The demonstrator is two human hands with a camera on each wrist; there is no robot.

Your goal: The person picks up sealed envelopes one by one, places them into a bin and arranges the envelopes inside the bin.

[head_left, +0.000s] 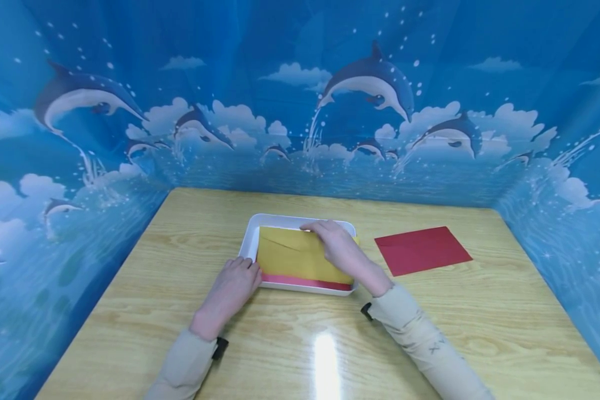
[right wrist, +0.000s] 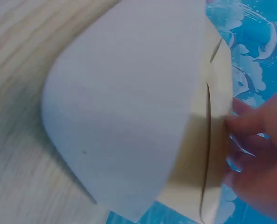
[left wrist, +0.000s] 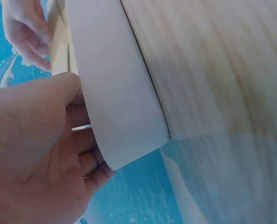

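A shallow white tray (head_left: 250,240) sits on the table. A yellow envelope (head_left: 285,255) lies in it, with a red envelope (head_left: 305,281) showing as a strip along the near side. At the tray's near left corner my left hand (head_left: 235,280) grips the rim; the left wrist view shows its fingers (left wrist: 87,161) curled at the tray wall. My right hand (head_left: 341,248) reaches over the yellow envelope toward its far edge. In the right wrist view, the thumb and fingers of that hand (right wrist: 264,144) pinch the edge of this envelope.
Another red envelope (head_left: 422,251) lies flat on the wooden table (head_left: 480,311), right of the tray. Blue curtains (head_left: 290,66) printed with dolphins and clouds stand behind the table and along both sides.
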